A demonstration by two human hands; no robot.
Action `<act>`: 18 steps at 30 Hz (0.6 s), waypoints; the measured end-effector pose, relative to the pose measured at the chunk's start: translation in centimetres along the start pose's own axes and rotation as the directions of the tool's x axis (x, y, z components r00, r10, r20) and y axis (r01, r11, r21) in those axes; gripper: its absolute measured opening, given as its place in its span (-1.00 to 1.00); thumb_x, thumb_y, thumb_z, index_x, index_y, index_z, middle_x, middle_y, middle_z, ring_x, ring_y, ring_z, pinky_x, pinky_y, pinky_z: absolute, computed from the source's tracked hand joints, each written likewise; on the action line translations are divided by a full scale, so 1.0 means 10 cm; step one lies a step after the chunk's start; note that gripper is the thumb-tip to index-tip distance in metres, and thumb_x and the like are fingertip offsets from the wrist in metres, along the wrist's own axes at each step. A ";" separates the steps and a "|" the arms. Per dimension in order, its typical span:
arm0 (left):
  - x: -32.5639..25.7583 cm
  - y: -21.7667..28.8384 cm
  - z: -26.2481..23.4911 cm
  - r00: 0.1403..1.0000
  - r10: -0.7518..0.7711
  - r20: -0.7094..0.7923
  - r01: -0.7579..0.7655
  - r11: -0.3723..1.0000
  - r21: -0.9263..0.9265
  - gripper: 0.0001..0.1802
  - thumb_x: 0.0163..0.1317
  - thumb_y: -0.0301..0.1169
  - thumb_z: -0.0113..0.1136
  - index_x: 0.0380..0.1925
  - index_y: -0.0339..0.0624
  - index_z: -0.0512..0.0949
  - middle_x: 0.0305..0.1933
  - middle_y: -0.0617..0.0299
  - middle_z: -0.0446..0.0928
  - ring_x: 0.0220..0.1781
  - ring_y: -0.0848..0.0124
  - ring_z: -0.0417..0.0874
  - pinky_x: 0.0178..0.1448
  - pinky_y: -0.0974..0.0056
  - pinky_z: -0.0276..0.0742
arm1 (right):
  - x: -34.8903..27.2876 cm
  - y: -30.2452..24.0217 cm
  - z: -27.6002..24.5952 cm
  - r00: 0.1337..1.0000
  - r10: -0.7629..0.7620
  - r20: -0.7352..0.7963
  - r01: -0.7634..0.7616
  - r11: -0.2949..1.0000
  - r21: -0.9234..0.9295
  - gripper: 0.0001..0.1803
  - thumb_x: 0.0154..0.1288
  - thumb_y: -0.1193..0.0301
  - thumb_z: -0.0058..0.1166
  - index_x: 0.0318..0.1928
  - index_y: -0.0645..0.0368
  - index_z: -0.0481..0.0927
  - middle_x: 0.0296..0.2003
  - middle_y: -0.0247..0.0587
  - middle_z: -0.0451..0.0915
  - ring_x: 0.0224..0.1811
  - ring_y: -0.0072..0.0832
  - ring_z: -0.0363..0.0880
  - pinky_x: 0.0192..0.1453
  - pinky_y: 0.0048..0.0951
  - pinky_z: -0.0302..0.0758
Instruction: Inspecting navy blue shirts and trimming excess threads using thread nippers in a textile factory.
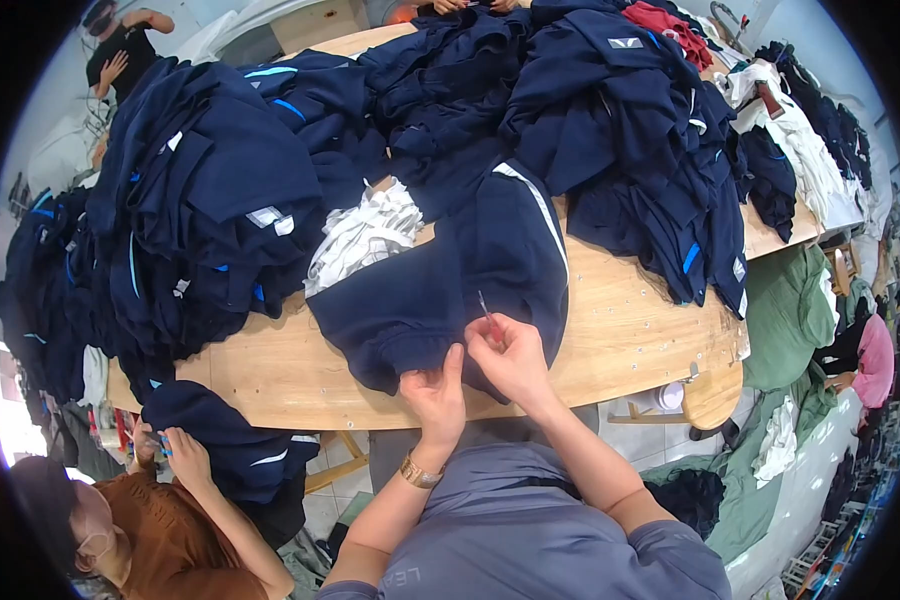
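A navy garment (395, 310) with a ribbed cuff and a white side stripe lies before me, its near end at the table's front edge. My left hand (436, 398) pinches the cuff between thumb and fingers. Just to the right, close above the cloth, my right hand (511, 358) is closed round a small red-handled tool (493, 324). Its thin metal tip points up and away from me; whether it is a seam ripper or thread snips is unclear. Behind the cuff sits a heap of white labels or fabric strips (365, 240).
Large piles of navy garments stand on the wooden table (630, 320) at left (210, 160) and right (610, 110). A co-worker in a brown shirt (185, 535) handles navy cloth at lower left. A wooden stool (712, 397) and green fabric (785, 310) are at right.
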State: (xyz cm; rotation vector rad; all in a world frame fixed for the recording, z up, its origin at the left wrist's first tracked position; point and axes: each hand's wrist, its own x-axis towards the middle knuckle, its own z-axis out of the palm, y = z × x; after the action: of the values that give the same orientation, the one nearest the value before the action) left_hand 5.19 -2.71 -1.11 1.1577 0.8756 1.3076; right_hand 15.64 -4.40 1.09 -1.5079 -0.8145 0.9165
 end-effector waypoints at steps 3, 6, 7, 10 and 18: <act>-0.01 0.02 0.02 1.000 -0.008 -0.019 0.007 0.999 -0.039 -0.83 0.12 -0.60 0.17 -0.27 -0.33 0.44 -0.24 0.27 0.49 -0.20 0.55 0.47 -0.05 0.47 0.36 | -0.02 -0.04 0.02 0.998 -0.064 -0.018 0.063 0.996 -0.068 -0.86 0.10 0.48 0.08 -0.51 0.30 0.50 -0.70 -0.60 0.32 -0.64 -0.86 0.16 -0.61 -0.71 0.08; 0.00 0.04 0.03 0.998 -0.062 -0.024 0.059 0.991 -0.120 -0.81 0.13 -0.57 0.16 -0.24 -0.32 0.43 -0.20 0.26 0.48 -0.16 0.55 0.45 -0.03 0.44 0.36 | 0.00 -0.02 0.01 1.000 -0.014 0.008 0.014 1.000 0.004 -0.88 0.10 0.49 0.07 -0.51 0.29 0.49 -0.71 -0.59 0.29 -0.65 -0.86 0.14 -0.62 -0.70 0.07; 0.01 0.03 0.03 0.998 -0.064 -0.026 0.060 0.991 -0.119 -0.81 0.13 -0.57 0.16 -0.24 -0.32 0.43 -0.20 0.26 0.48 -0.16 0.55 0.45 -0.03 0.44 0.36 | 0.00 -0.01 0.00 0.999 0.040 0.033 -0.042 0.998 0.054 -0.89 0.10 0.49 0.06 -0.50 0.28 0.50 -0.72 -0.58 0.28 -0.64 -0.87 0.14 -0.62 -0.70 0.07; 0.05 0.03 0.03 0.982 -0.180 -0.050 0.160 0.947 -0.277 -0.81 0.16 -0.55 0.13 -0.21 -0.28 0.42 -0.18 0.27 0.47 -0.13 0.55 0.44 -0.01 0.40 0.36 | 0.02 0.03 -0.01 0.986 0.132 0.102 -0.150 0.968 0.203 -0.89 0.13 0.48 0.06 -0.47 0.27 0.51 -0.72 -0.55 0.32 -0.70 -0.87 0.15 -0.67 -0.71 0.05; 0.05 0.04 -0.04 0.934 -0.354 0.045 0.331 0.813 -0.478 -0.87 0.22 -0.52 0.02 -0.22 -0.14 0.42 -0.16 0.30 0.48 -0.11 0.52 0.46 0.07 0.28 0.35 | 0.00 0.02 -0.03 0.950 0.230 0.213 -0.299 0.865 0.403 -0.89 0.19 0.47 0.05 -0.38 0.28 0.48 -0.70 -0.46 0.36 -0.81 -0.78 0.19 -0.78 -0.68 0.07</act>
State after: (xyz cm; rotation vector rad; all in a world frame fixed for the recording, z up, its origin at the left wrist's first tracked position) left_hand 4.77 -2.22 -0.79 0.5466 0.6961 1.1607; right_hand 15.91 -4.61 0.96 -1.1785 -0.4713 1.3413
